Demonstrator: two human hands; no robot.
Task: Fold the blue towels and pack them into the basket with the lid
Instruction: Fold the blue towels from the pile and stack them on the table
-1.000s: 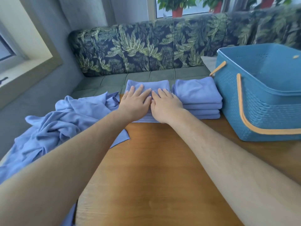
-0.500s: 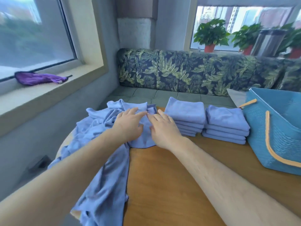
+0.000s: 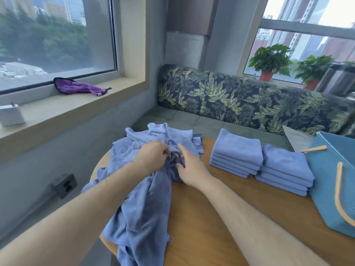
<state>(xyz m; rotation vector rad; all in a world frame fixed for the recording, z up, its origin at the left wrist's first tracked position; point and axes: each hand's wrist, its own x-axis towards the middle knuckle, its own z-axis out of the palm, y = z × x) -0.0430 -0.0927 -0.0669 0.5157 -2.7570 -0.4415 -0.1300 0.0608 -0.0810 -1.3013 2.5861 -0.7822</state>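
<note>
Blue towels (image 3: 142, 198) lie heaped at the desk's (image 3: 211, 217) left edge. A second ago we pressed a folded one flat; now our left grip (image 3: 151, 160) and right grip (image 3: 192, 167) both pinch bunched cloth there, starting the next fold.

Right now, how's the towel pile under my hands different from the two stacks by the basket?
The loose pile is crumpled; the two stacks are neatly folded. The loose pile spills over the table edge; the two stacks sit wholly on it. Your left hand and right hand grip the loose pile; the two stacks are untouched. Both are blue.
</note>
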